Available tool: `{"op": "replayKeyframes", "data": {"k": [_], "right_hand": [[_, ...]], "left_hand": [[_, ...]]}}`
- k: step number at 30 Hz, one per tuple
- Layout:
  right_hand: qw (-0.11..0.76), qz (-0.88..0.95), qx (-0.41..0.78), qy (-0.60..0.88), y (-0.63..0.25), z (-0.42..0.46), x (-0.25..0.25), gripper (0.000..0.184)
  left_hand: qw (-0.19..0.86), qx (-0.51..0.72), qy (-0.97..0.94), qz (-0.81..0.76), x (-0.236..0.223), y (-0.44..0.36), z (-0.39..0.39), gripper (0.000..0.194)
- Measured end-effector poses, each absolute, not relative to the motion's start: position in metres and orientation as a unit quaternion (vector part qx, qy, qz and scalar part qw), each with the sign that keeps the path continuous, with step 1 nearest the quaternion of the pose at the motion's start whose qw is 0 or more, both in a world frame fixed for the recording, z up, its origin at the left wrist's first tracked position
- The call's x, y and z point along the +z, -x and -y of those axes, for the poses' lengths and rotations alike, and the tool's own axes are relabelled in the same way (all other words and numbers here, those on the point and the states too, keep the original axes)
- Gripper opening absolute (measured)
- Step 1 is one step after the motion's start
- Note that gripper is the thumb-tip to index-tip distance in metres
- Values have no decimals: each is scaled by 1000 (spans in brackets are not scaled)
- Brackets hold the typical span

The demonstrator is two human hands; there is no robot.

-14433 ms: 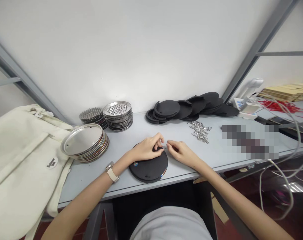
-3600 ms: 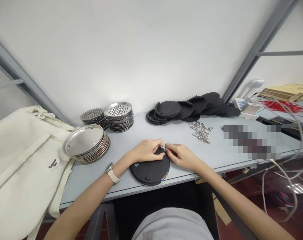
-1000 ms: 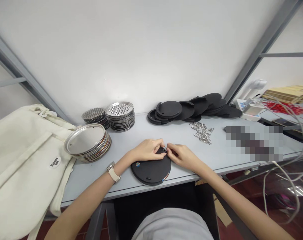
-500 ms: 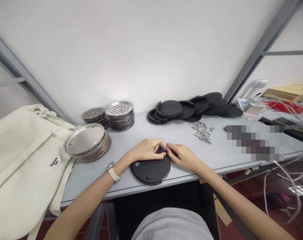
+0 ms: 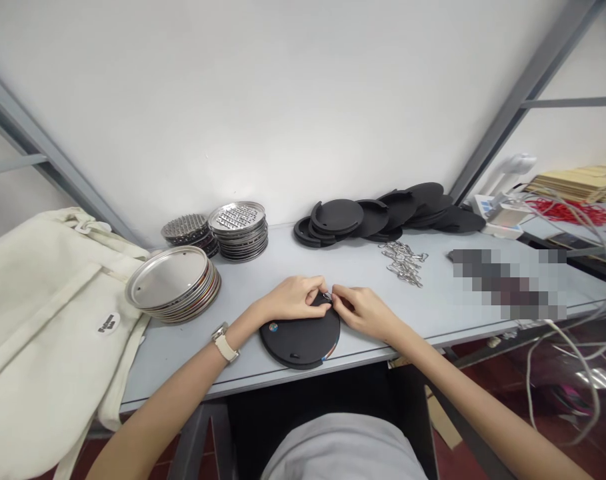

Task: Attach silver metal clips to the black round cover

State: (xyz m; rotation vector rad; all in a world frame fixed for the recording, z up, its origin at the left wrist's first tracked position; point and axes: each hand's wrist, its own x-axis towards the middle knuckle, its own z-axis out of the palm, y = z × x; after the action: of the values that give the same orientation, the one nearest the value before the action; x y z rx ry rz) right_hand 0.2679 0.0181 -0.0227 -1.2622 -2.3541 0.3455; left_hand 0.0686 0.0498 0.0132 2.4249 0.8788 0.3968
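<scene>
A round black disc lies flat near the front edge of the table, with a small coloured sticker on its left and a colourful strip along its lower right rim. At its far right edge a small metal clip shows between my fingertips. My left hand rests over the disc, thumb and forefinger closed on the clip. From the right, my right hand pinches the same clip. Fingers partly cover it, so whether it passes through the disc cannot be seen. Similar metal clips lie in a loose pile behind my right hand.
Stacked metal discs and perforated grater-like discs stand at the left. More black discs overlap along the wall. A cream bag covers the left end; white cables hang at the right.
Both hands stay at the disc's far right edge, with the fingers shifting very little around the clip. The whole view has moved slightly.
</scene>
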Motion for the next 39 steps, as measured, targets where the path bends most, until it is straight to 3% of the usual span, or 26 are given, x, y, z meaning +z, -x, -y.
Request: {"op": "replayKeyframes", "data": {"k": [22, 32, 39], "right_hand": [[214, 857, 111, 456, -268, -17, -24, 23], [242, 851, 135, 445, -269, -15, -23, 15], [260, 840, 167, 447, -271, -17, -22, 20]], "left_hand": [[257, 146, -901, -318, 11, -68, -51, 21], [262, 146, -897, -324, 13, -68, -49, 20], [249, 140, -903, -321, 11, -69, -50, 18]]}}
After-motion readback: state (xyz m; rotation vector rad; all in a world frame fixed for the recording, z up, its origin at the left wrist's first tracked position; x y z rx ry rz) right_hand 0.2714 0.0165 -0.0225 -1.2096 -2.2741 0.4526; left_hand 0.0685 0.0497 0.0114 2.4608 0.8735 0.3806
